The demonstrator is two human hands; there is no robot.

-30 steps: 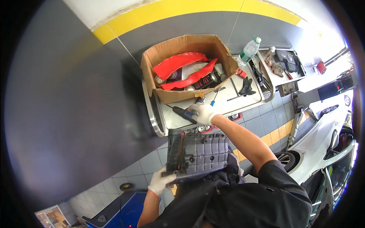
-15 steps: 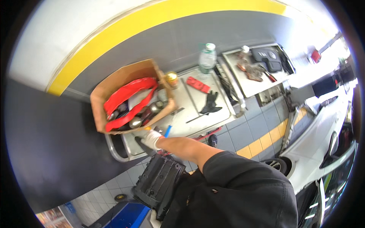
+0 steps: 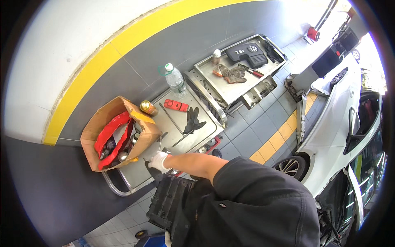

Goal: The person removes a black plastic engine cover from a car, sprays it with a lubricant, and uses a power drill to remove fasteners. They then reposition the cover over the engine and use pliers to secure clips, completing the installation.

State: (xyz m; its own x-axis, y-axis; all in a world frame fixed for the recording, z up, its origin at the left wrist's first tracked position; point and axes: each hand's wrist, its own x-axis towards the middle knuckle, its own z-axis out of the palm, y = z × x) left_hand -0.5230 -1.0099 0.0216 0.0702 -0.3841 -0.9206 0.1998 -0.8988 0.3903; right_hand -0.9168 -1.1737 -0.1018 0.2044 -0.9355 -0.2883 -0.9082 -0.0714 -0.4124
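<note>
My right hand (image 3: 159,161), in a white glove, reaches to the near edge of a metal tool cart (image 3: 142,175). Its fingers are bent; what they hold is hidden. Just beyond them shows the thin metal end of a tool (image 3: 163,136). Under my right forearm is a black ribbed plastic part (image 3: 166,201), tilted against my body. At its lower edge a little of my gloved left hand (image 3: 168,238) shows, apparently supporting the part, with the fingers hidden. Left of my right hand stands a cardboard box (image 3: 148,131) containing red plastic wrapping (image 3: 111,127) and metal pieces.
On the cart lie a black glove (image 3: 193,120), a red case (image 3: 176,105), a spray can (image 3: 148,108) and a big water bottle (image 3: 176,82). A second cart (image 3: 222,88) bears an engine cover (image 3: 247,55), used gloves (image 3: 230,74) and pliers (image 3: 252,71). A white car (image 3: 325,140) stands right.
My view has swung, so the carts and box appear shifted left. My right hand has moved over the cart, and the tool's blue handle, visible before, is now out of sight.
</note>
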